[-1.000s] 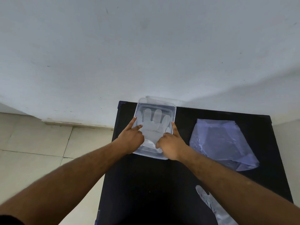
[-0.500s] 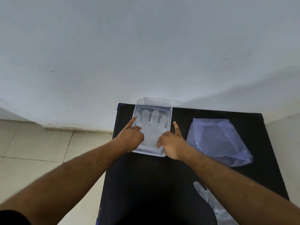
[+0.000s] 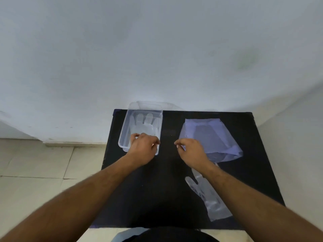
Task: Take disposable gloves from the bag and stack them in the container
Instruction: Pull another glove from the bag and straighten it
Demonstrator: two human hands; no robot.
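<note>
Gloves in the clear container [image 3: 123, 135] at the black desk's [image 3: 157, 189] far left corner.

Clear gloves [image 3: 145, 127] lie flat inside it, fingers toward the wall. The left hand [image 3: 142, 148] rests over the container's near end, fingers curled; whether it grips anything I cannot tell. The right hand [image 3: 191, 150] hovers loosely curled and empty beside the bluish bag [image 3: 212, 140] at the desk's far right. Another glove [image 3: 207, 198] lies near the right edge.

Both forearms [image 3: 97, 194] are bare down from the fingers [image 3: 135, 137]. No sleeves, rings or watch show. Dark clothing [image 3: 171, 235] covers the torso.
</note>
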